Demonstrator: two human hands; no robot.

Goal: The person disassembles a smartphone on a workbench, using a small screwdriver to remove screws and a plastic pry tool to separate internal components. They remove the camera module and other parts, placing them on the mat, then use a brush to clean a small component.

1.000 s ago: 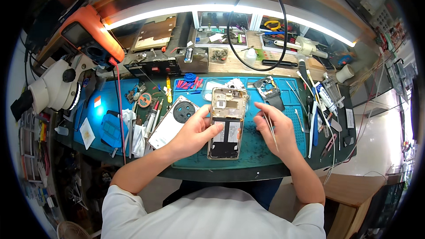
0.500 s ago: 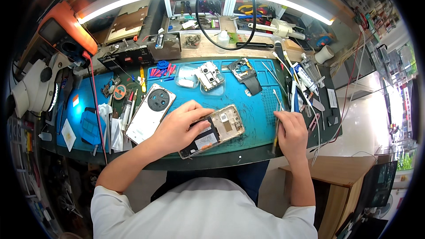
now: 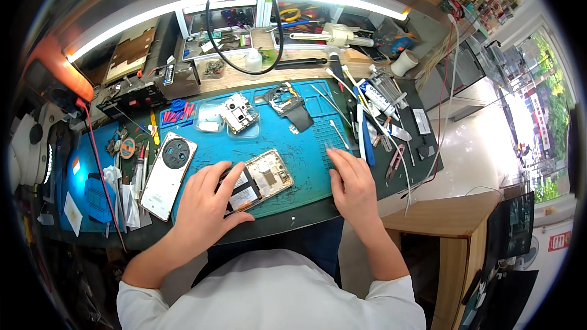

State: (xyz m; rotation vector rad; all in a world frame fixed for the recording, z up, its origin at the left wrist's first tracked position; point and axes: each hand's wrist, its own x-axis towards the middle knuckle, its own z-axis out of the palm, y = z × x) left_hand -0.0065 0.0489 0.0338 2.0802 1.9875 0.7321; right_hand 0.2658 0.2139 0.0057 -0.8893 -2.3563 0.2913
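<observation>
Head view: disassembly is well advanced. The opened phone (image 3: 257, 181) lies near centre on the blue mat (image 3: 306, 146), internals exposed; its glossy white back cover (image 3: 167, 174) sits apart at left, and a removed board (image 3: 238, 113) and a black frame part (image 3: 287, 101) lie farther back. Left hand (image 3: 205, 205) rests on the phone's near-left end, fingers curled over it. Right hand (image 3: 351, 186) lies flat on the mat, holding nothing visible.

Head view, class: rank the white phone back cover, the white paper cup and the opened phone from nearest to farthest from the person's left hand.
1. Opened phone: under the left hand, touching its fingers.
2. White phone back cover: on the mat's left edge, left of the hand.
3. White paper cup: far back right on the bench.
</observation>
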